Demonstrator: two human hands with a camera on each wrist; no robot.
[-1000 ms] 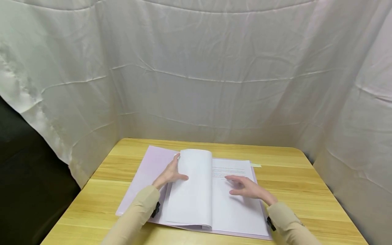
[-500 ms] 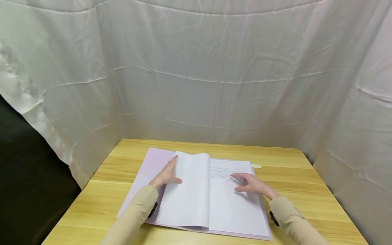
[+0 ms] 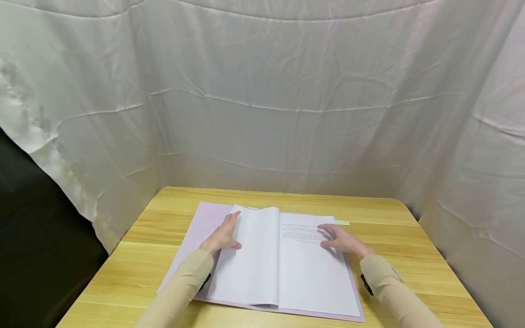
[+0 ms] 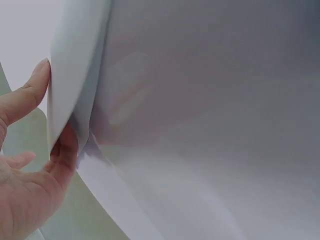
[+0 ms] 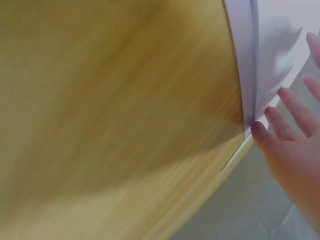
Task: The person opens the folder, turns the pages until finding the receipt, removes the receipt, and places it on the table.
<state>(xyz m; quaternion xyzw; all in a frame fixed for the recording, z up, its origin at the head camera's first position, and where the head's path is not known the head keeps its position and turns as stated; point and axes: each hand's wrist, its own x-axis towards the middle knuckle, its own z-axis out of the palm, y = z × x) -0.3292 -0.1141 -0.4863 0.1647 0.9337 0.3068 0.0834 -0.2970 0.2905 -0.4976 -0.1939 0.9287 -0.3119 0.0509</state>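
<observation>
A lavender folder [image 3: 208, 216] lies spread on the table with white sheets inside. My left hand [image 3: 223, 238] is at the left edge of a turned page [image 3: 254, 264] that bows up toward the middle. In the left wrist view, the thumb is on one side of this page's edge and the fingers are tucked behind it. Over the right-hand sheet [image 3: 316, 278], which carries a block of small print near its top, my right hand [image 3: 343, 240] hovers with spread, relaxed fingers. Those fingertips come right at the sheet's outer edge in the right wrist view.
A pale yellow strip [image 3: 342, 222] sticks out past the folder's upper right edge. The wooden table [image 3: 402, 255] has rounded far corners. Grey curtains [image 3: 287, 114] hang behind and on both sides, with a dark area [image 3: 37, 237] at the left.
The turned page has come down flatter to the left, guided by my left hand. My right hand has slid right, toward the sheet's outer edge, uncovering more print.
</observation>
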